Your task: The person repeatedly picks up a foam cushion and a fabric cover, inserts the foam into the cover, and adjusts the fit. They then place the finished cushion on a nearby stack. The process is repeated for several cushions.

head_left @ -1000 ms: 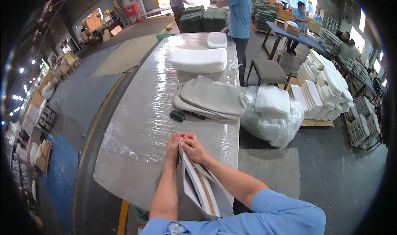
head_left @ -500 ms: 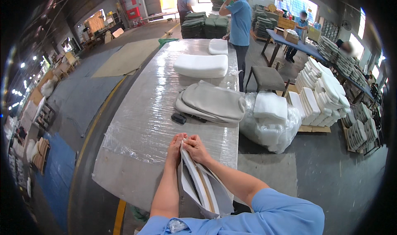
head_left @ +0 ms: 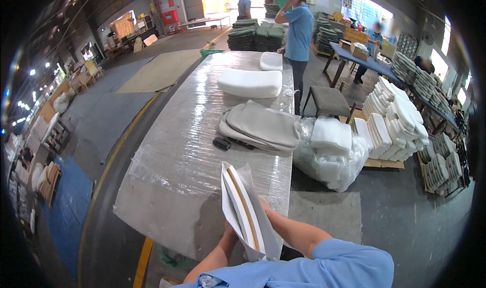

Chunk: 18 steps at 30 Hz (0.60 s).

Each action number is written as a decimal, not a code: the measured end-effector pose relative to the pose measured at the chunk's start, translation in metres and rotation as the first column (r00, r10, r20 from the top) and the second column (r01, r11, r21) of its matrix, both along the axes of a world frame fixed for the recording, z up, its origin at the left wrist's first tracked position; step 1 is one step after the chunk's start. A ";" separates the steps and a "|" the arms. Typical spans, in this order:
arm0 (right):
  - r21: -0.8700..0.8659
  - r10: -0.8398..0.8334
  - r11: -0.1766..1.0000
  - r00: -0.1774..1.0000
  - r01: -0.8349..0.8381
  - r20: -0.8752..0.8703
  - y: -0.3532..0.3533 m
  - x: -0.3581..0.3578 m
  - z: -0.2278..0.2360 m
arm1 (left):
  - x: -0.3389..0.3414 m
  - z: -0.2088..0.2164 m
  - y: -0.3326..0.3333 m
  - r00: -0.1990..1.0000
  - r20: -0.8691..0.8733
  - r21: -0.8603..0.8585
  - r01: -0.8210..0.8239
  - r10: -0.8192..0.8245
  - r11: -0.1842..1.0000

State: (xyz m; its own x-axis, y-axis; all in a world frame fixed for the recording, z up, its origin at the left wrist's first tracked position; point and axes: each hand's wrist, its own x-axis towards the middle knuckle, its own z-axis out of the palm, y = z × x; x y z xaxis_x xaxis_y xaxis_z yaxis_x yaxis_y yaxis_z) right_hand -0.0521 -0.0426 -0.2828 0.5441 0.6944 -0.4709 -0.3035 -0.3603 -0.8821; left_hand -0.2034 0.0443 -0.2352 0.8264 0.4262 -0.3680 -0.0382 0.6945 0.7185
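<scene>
A grey fabric cover (head_left: 229, 202) stands on edge close to my body, its long opening facing up. Inside it sits a white foam pad (head_left: 244, 207) with a thin brown board (head_left: 238, 190) running along it. My left hand (head_left: 229, 231) holds the covered pad low on its left side. My right hand (head_left: 267, 213) grips it from the right. Both hands' fingers are mostly hidden by the cover. Beyond it on the table lie a stack of grey covers (head_left: 263, 126) and a small black object (head_left: 221, 143).
The plastic-wrapped table (head_left: 167, 161) carries two white foam pads (head_left: 250, 82) farther off. Right of it stand a bag of foam (head_left: 329, 156), a grey stool (head_left: 326, 98) and stacked white pads (head_left: 395, 116). A person in a blue shirt (head_left: 299, 32) stands at the far end.
My hands have left the cover's far tip, where they were pinching it together, and slid back along its sides toward my body. The far end of the opening now gapes.
</scene>
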 end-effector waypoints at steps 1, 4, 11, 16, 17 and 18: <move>-0.068 0.071 0.995 0.997 -0.068 0.041 -0.004 -0.016 -0.002 | -0.010 0.003 -0.016 0.999 0.040 0.033 0.013 -0.015 0.999; 0.020 0.061 0.998 0.998 -0.061 -0.032 0.007 -0.037 0.022 | -0.032 0.014 -0.015 0.984 0.103 0.235 0.120 -0.147 0.965; 0.260 -0.380 0.798 0.789 0.543 -0.482 -0.035 0.021 0.115 | -0.081 0.050 -0.038 0.950 -0.132 0.830 0.262 -0.282 0.493; 0.202 -0.364 0.859 0.838 0.471 -0.407 -0.111 0.058 0.117 | -0.128 0.028 -0.035 0.819 -0.571 0.489 0.391 -0.053 0.780; 0.162 -0.383 0.877 0.862 0.452 -0.332 -0.113 0.054 0.114 | -0.135 0.019 -0.033 0.815 -0.561 0.221 0.315 -0.145 0.923; 0.141 -0.403 0.880 0.871 0.453 -0.280 -0.114 0.051 0.111 | -0.140 0.008 -0.031 0.823 -0.520 -0.074 0.224 -0.230 0.972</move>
State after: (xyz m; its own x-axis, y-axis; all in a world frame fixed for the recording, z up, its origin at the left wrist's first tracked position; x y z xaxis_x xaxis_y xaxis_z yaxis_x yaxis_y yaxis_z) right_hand -0.0014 -0.1567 -0.1720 0.6992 0.5096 -0.5015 -0.5947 0.0252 -0.8036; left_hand -0.3437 0.0133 -0.2268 0.5830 0.2448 -0.7747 0.4998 0.6437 0.5795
